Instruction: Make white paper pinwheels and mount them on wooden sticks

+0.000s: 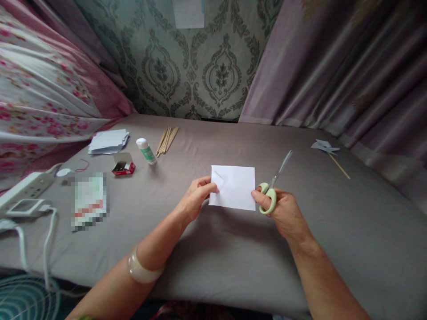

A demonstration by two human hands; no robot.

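Observation:
A white sheet of paper, nearly square with a small crease or fold at its upper left, is held up over the grey cloth. My left hand pinches its left edge, thumb on top. My right hand has its thumb through a handle of the pale green scissors, whose blades point up and away from me. The right thumb tip is close to the paper's right edge; whether it touches the sheet, I cannot tell.
At the left lie a stack of paper, a small red box, a glue stick and several wooden sticks. A power strip with cables sits at far left. A paper pinwheel lies at far right.

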